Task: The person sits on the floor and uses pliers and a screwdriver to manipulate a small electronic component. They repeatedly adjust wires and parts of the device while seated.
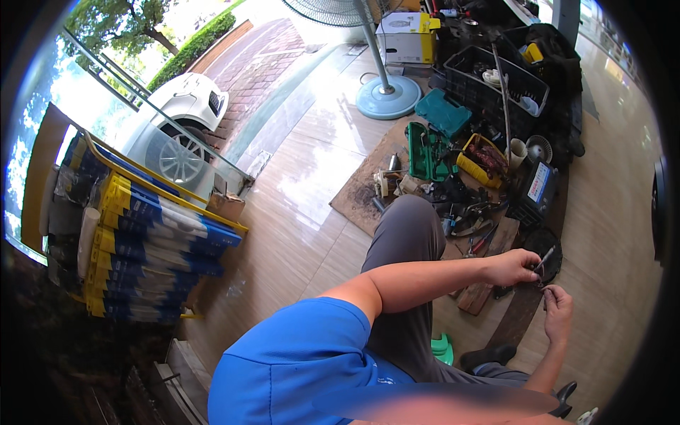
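Blue cloth of a shirt [290, 368] fills the near side, with a grey-trousered knee [407, 227] raised just beyond it. Both arms reach to the right, bringing 2 bare hands close together but apart. The left hand [511, 268] grips a thin metal rod [546, 258] between thumb and fingers; the rod sticks up at a tilt, in front of a dark round object [551, 244]. Just nearer, the right hand [559, 308] has its fingers curled and pointed toward the left hand; whether they close on anything is too small to tell.

Under the hands runs a brown strip [519, 319], with a wood block [489, 273] to its left and red-handled pliers [485, 241] just past the block. Farther off, a green case [420, 157] lies open on a stained board [354, 195], near a yellow tray [476, 170] of dark red pieces. A black box [538, 191] stands to the right of the tray. Beyond are a black crate [473, 95] and a fan [388, 96]. Blue and yellow boxes [149, 241] are stacked at left.
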Motion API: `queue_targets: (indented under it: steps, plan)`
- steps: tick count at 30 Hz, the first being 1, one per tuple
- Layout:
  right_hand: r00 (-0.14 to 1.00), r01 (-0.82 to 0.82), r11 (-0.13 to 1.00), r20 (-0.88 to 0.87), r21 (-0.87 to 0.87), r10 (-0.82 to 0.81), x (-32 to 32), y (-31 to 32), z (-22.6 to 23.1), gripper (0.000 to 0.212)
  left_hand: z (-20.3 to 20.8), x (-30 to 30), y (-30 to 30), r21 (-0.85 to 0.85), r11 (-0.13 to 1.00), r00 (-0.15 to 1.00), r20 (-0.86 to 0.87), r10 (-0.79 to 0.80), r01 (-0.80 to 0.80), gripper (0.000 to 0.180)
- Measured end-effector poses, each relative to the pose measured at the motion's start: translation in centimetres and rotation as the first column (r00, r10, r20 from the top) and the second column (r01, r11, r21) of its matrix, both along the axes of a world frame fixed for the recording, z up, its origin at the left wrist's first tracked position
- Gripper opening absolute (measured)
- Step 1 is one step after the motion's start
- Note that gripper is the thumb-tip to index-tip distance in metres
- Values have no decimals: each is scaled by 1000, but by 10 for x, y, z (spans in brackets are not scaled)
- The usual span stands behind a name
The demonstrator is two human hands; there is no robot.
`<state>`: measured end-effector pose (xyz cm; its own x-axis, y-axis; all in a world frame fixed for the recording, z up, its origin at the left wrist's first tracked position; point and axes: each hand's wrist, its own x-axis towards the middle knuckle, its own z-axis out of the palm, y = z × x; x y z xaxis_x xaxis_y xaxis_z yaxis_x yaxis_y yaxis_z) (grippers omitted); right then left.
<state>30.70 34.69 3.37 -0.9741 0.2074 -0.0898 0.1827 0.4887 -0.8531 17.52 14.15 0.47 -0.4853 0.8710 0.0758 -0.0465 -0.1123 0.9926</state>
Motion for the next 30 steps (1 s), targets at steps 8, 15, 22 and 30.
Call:
queue_targets:
  steps: [8,15,22,30]
  plan:
    - [1000,-18,993,23,114,16,6,-11,17,12,23,10,-7,-217,976,952,-302,-57,-10,31]
    - [984,57,954,-179,295,-3,3,-13,28,8,25,4,-13,-79,965,968,6,-250,249,25]
    - [957,68,935,-287,348,38,8,-13,48,7,22,-1,-9,-9,957,915,294,-276,291,29]
    - [956,52,931,-288,362,58,14,-20,54,6,-7,-3,6,-234,902,931,-113,346,-364,29]
